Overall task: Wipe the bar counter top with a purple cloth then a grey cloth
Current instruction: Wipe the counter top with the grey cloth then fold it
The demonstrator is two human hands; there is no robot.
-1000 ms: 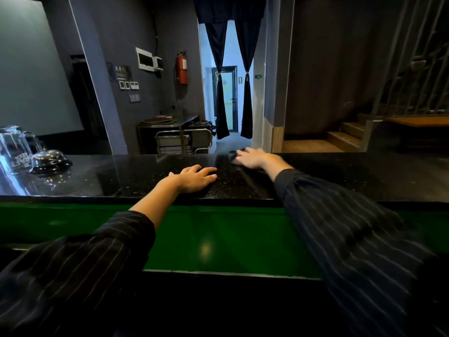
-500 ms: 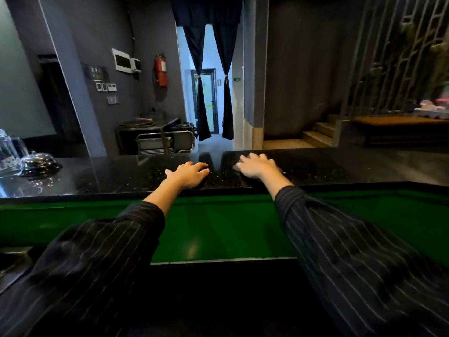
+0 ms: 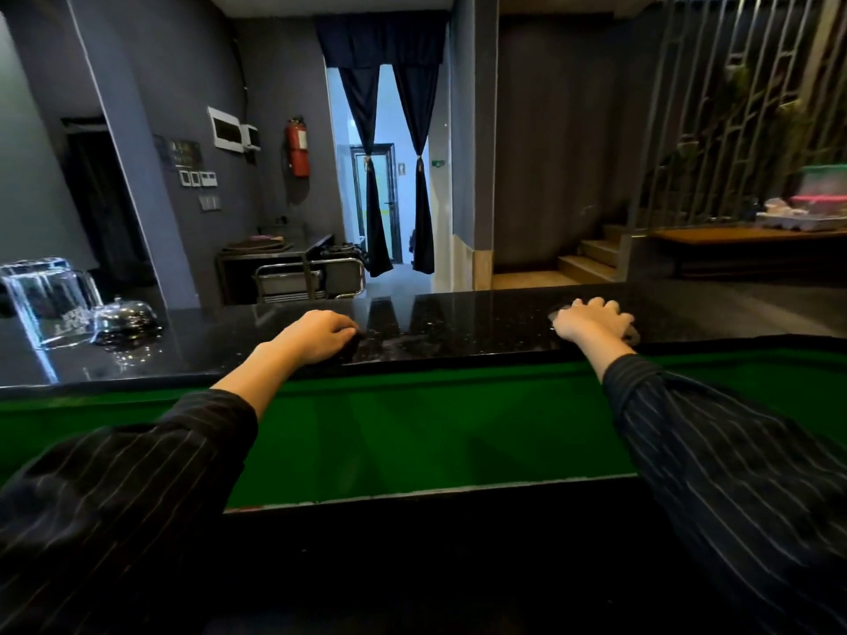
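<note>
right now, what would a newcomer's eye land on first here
Two hands on the glossy black counter: the left hand curls over a dark cloth near the front edge, and the right hand presses spread fingers on a paler cloth further right. Next comes the bright green panel below the counter, then the glass jug and bell at far left.
</note>
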